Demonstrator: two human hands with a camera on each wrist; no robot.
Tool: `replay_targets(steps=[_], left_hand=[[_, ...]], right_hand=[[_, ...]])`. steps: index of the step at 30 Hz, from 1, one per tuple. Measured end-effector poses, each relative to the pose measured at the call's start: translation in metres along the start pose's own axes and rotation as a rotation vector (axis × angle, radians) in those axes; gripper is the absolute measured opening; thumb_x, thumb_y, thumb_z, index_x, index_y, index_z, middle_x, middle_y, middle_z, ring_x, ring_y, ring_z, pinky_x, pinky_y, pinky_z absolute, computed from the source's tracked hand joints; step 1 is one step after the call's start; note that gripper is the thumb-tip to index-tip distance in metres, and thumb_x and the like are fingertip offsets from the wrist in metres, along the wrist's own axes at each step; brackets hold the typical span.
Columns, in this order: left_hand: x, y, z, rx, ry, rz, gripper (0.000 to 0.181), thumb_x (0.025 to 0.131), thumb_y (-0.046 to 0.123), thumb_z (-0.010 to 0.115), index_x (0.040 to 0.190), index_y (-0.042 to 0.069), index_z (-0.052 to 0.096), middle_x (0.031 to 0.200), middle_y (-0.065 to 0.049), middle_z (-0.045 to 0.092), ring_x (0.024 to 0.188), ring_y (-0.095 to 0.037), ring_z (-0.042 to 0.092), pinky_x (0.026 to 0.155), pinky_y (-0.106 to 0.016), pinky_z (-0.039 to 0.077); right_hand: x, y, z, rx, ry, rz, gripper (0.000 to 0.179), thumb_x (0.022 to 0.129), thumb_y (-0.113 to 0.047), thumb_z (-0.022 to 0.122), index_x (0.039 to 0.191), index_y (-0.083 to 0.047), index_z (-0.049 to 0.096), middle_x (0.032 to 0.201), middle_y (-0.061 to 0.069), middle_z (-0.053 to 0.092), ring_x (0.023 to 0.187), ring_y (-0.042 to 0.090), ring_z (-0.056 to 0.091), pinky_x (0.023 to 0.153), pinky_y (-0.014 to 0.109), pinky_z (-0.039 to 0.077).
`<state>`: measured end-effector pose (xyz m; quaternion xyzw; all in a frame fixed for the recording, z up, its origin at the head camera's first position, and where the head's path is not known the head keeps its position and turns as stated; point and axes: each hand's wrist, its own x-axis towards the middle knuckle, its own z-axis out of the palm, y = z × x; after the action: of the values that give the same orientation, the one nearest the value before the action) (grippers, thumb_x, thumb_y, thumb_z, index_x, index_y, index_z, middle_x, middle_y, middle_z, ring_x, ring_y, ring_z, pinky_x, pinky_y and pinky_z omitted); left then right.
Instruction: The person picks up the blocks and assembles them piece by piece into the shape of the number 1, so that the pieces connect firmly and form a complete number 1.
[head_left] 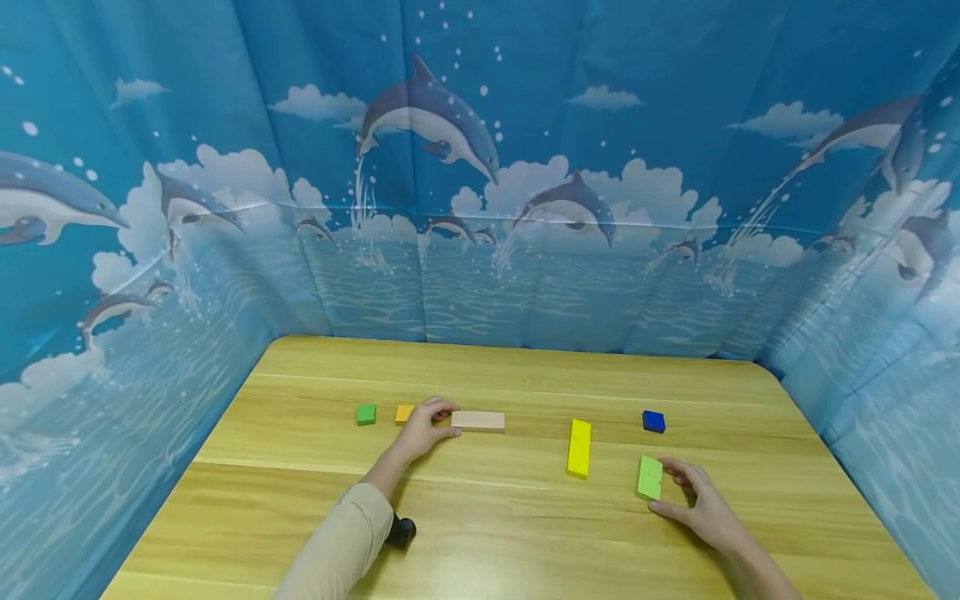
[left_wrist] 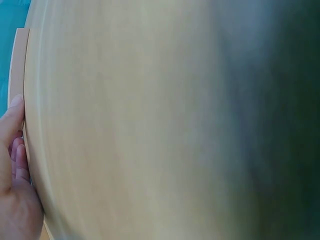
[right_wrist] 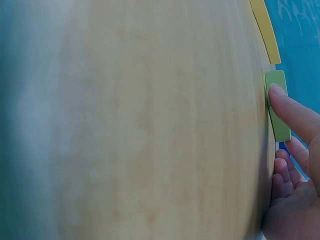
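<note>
My left hand (head_left: 424, 429) is at the left end of a long pale pink block (head_left: 480, 422), thumb and fingers pinching that end. In the left wrist view the thumb of the left hand (left_wrist: 17, 185) lies against the block (left_wrist: 19, 60). An orange block (head_left: 403, 413) is partly hidden behind this hand, and a green block (head_left: 366, 414) lies farther left. My right hand (head_left: 701, 504) grips a light green block (head_left: 648, 478) at its right side, between thumb and fingers. In the right wrist view the thumb presses on the light green block (right_wrist: 278, 112).
A long yellow block (head_left: 578, 448) lies between the hands. Behind the light green block sits a small blue block (head_left: 653, 421). A black object (head_left: 401, 532) shows beside the left forearm. Dolphin-printed curtain (head_left: 465, 275) borders the wooden table (head_left: 510, 533) at the back and sides.
</note>
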<state>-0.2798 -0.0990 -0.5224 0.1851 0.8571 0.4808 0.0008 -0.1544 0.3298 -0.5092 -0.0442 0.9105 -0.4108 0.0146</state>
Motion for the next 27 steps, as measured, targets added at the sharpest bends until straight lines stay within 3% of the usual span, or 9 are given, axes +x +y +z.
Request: replay_targets(steps=[21,27], left_hand=[[-0.002,-0.001,0.0,-0.066,0.004,0.001,0.032,0.075,0.016,0.074,0.104,0.005,0.065,0.1,-0.004,0.06,0.09,-0.019,0.054,0.079,-0.032,0.046],[-0.007,0.01,0.0,-0.092,-0.008,0.037,0.034,0.074,0.019,0.075,0.104,0.005,0.065,0.1,-0.004,0.06,0.092,-0.019,0.055,0.081,-0.032,0.047]], right_hand=[[0.001,0.006,0.001,0.019,-0.014,0.022,0.072,0.077,-0.02,0.073,0.132,0.006,0.034,0.123,0.022,0.034,0.11,0.033,0.039,0.094,0.05,0.034],[0.001,0.005,0.001,0.017,-0.013,0.029,0.073,0.077,-0.02,0.073,0.132,0.007,0.034,0.123,0.022,0.034,0.11,0.032,0.038,0.094,0.049,0.034]])
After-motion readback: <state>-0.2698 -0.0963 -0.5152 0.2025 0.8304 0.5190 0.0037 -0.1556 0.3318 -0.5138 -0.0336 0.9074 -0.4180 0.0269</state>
